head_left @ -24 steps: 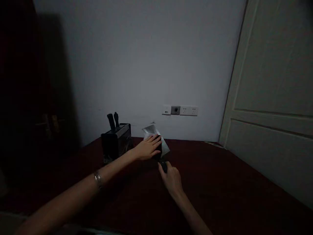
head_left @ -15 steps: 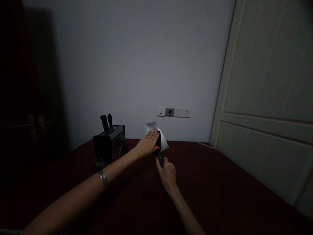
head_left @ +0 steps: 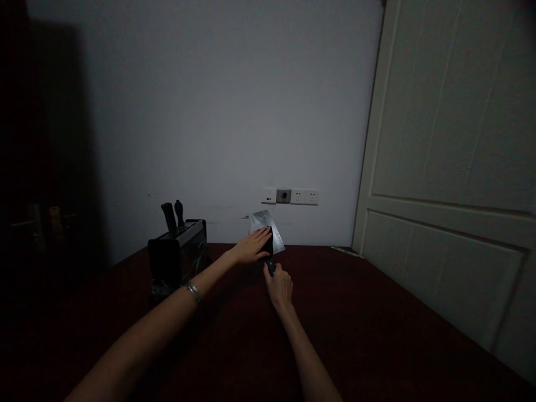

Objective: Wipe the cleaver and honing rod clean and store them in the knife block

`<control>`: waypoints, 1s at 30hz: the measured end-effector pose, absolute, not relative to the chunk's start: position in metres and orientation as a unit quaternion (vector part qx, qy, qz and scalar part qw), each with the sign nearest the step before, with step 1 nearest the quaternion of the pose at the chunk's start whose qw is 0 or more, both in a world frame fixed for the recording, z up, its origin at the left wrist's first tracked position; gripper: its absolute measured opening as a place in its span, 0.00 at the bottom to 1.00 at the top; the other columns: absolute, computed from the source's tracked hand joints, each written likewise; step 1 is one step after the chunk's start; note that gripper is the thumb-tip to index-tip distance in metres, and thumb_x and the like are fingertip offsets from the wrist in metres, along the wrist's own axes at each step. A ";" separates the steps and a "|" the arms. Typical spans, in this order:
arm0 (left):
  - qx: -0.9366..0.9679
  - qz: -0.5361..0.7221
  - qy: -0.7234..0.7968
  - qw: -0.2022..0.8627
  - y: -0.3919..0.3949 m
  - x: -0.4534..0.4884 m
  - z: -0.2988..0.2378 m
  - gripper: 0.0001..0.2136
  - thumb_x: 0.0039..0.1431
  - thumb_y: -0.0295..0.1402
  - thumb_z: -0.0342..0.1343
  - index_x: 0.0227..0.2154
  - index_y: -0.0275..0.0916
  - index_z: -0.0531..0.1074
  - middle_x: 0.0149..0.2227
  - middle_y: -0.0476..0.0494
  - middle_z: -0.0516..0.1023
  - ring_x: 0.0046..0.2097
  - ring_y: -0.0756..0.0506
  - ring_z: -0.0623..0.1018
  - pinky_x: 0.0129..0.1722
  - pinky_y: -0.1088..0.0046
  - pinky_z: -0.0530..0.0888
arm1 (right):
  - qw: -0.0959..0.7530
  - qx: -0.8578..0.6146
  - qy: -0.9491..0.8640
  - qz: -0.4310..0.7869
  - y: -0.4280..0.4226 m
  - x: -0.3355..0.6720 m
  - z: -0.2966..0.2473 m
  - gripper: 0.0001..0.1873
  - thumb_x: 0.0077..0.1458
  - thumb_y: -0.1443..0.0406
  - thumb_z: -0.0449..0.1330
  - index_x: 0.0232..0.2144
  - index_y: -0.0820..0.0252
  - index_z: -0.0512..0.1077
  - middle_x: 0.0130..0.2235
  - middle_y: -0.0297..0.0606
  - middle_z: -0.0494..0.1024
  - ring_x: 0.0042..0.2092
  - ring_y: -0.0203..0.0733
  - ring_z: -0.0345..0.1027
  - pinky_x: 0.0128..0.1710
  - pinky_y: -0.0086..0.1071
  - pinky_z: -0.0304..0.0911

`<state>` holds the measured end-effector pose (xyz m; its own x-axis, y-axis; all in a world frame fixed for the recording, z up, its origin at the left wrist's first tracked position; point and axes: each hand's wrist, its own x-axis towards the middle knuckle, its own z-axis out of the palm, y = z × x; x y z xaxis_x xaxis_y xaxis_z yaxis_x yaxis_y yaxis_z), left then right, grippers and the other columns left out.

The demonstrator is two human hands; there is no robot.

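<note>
A wide silver cleaver point(head_left: 268, 227) stands tilted over the dark red tabletop point(head_left: 368, 318), its blade pointing up toward the wall. My right hand point(head_left: 278, 285) is closed round its dark handle point(head_left: 270, 266). My left hand point(head_left: 251, 248) lies with fingers stretched flat on the near side of the blade, over a dark patch that I cannot make out. A silver bracelet point(head_left: 194, 291) sits on my left wrist.
A dark knife block point(head_left: 178, 257) with two black handles point(head_left: 173, 213) sticking up stands left of my hands. White wall sockets point(head_left: 290, 196) run along the wall behind. A pale door point(head_left: 452, 178) fills the right side. The far left is dark.
The view has swung up and right, so everything sits further left in the frame. My hands stay on the cleaver; the blade stands slightly higher and my right hand has drawn closer to it.
</note>
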<state>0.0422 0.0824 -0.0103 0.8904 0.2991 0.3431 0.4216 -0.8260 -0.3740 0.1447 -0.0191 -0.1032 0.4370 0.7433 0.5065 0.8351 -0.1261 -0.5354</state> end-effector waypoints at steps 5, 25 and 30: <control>-0.951 -0.135 -0.190 0.204 0.082 0.042 -0.015 0.31 0.60 0.45 0.44 0.60 0.31 0.47 0.64 0.33 0.42 0.64 0.42 0.41 0.61 0.62 0.46 | 0.384 -0.758 -0.524 -0.062 -0.018 0.147 -0.107 0.18 0.59 0.55 0.47 0.34 0.63 0.68 0.30 0.47 0.78 0.32 0.46 0.74 0.28 0.31 0.58; -0.962 -0.124 -0.168 0.174 0.070 0.057 -0.008 0.30 0.58 0.38 0.48 0.60 0.32 0.47 0.64 0.33 0.41 0.64 0.42 0.41 0.61 0.61 0.47 | 0.392 -0.768 -0.504 -0.046 -0.029 0.151 -0.099 0.18 0.59 0.55 0.46 0.34 0.63 0.68 0.31 0.47 0.78 0.33 0.47 0.74 0.29 0.31 0.57; -0.960 -0.143 -0.167 0.173 0.077 0.058 -0.012 0.29 0.58 0.38 0.48 0.59 0.32 0.47 0.63 0.32 0.43 0.64 0.42 0.42 0.61 0.60 0.48 | 0.395 -0.772 -0.496 -0.043 -0.027 0.143 -0.099 0.19 0.59 0.55 0.46 0.35 0.63 0.68 0.32 0.48 0.78 0.34 0.47 0.73 0.29 0.31 0.57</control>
